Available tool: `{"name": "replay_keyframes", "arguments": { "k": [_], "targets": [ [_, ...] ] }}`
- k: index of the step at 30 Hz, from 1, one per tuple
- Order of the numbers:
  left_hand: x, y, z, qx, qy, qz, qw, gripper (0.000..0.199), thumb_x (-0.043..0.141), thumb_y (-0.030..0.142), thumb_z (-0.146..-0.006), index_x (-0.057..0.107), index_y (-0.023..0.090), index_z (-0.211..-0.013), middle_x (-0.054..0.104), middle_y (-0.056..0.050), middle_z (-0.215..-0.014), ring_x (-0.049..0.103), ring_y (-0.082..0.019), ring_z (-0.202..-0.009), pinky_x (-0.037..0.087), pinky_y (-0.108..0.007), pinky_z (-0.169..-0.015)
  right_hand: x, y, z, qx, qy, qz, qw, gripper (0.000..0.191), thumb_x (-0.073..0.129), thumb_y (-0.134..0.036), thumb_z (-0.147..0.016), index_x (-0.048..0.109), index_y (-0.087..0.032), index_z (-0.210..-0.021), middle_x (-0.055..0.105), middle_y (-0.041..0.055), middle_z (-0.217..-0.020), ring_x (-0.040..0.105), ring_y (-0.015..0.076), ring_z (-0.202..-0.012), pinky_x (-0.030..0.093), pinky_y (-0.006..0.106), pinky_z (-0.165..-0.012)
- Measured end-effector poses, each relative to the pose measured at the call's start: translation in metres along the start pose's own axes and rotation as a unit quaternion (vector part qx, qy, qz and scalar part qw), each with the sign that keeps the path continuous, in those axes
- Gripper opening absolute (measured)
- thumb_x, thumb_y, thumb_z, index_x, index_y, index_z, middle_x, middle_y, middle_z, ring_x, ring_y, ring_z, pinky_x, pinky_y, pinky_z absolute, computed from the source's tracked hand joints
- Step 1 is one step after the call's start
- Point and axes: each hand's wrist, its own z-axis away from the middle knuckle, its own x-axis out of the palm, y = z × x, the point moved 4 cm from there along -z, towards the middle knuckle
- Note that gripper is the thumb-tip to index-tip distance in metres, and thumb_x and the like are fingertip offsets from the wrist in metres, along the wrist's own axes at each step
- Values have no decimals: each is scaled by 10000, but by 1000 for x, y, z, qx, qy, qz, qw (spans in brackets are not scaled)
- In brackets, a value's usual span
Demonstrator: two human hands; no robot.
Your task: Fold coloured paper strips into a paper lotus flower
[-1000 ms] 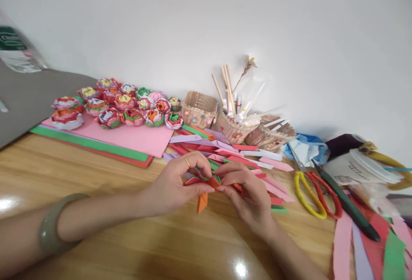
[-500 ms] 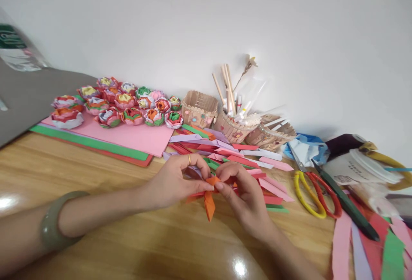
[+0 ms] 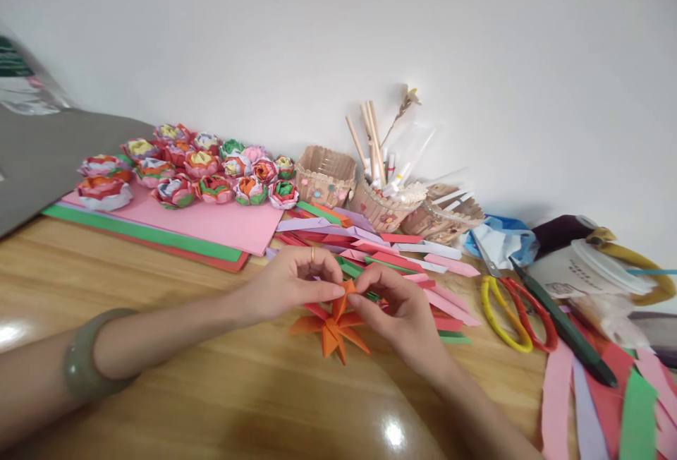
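Observation:
Between my hands is an orange folded-paper piece [image 3: 332, 333] with several pointed petals fanning out from its centre. My left hand [image 3: 288, 287] pinches the upper petal from the left, thumb and index finger together. From the right, my right hand [image 3: 399, 319] pinches the same petal near its tip. The lower petals hang free above the wooden table. Just behind my fingers lies a heap of folded paper strips [image 3: 391, 259] in red, pink, lilac, green and white; my hands hide part of it.
Finished paper flowers [image 3: 204, 164] sit on pink paper [image 3: 243, 224] at the back left. Decorated baskets [image 3: 325, 178] stand against the wall, one holding sticks. Scissors [image 3: 508, 312], a dark green pen-shaped tool [image 3: 568, 326], a white tub [image 3: 587, 269] and cut paper strips [image 3: 639, 410] lie on the right.
The orange piece has turned, so its spread petals now face me; before, mainly one petal hung below my fingers. Both hands keep their pinch, and the view has shifted slightly.

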Motion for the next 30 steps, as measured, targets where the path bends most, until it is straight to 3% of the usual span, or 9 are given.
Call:
{"name": "replay_keyframes", "arguments": {
  "k": [3,6,9,12,14,16,22,26,30],
  "targets": [
    [0,-1,0,-6,5,-65,998,72,639,189,-691,584,144,-680,611,14,-638,586,-101,-569,495,-214,-543,1,-4,3,-75,36,140,987,106,567,-143,-774,537,-185,-682,599,-13,-619,531,98,-533,412,193,-476],
    [-3,2,2,47,46,-197,978,38,592,163,-719,587,151,-684,632,4,-646,593,-109,-580,488,-211,-542,4,-7,9,-189,88,296,932,134,545,-81,-768,533,-184,-684,609,-2,-595,538,109,-511,413,209,-475],
    [1,12,7,210,70,-355,908,98,554,108,-749,590,155,-671,639,-1,-638,589,-113,-589,471,-209,-554,9,-8,13,-272,110,391,872,168,534,-48,-778,531,-185,-681,630,15,-589,563,130,-535,437,238,-522],
    [6,16,14,319,78,-426,843,131,535,88,-782,583,157,-681,636,-3,-644,590,-110,-600,469,-205,-570,6,-5,11,-245,100,369,891,117,534,-83,-806,552,-182,-747,646,21,-622,577,132,-547,439,232,-505],
    [6,14,14,297,84,-421,853,104,543,89,-780,576,162,-715,638,3,-663,594,-102,-595,479,-196,-566,3,-5,10,-220,93,336,911,88,533,-103,-816,561,-182,-788,655,23,-651,589,132,-562,441,223,-494],
    [3,11,13,238,88,-392,884,79,554,91,-770,565,169,-762,639,14,-686,600,-94,-592,498,-190,-571,2,-6,9,-221,91,321,916,87,532,-106,-819,558,-185,-793,654,19,-652,591,130,-565,446,222,-500],
    [5,14,10,212,53,-345,913,74,544,102,-767,595,152,-787,591,-37,-843,595,-117,-714,519,-236,-641,4,-7,12,-274,96,346,892,118,521,-76,-820,534,-194,-813,643,18,-648,570,125,-554,433,226,-504],
    [2,9,4,86,45,-278,956,57,611,179,-715,583,151,-755,601,-31,-814,593,-129,-672,519,-266,-633,4,-4,14,-264,113,347,893,116,525,-80,-818,532,-195,-812,636,12,-635,571,128,-548,429,227,-498],
    [-1,1,2,-25,60,-213,975,101,647,235,-669,583,160,-693,633,-15,-745,594,-143,-662,496,-269,-622,0,-5,10,-215,95,282,930,92,527,-103,-813,556,-188,-793,657,23,-679,605,132,-593,459,219,-525]
  ]
}}
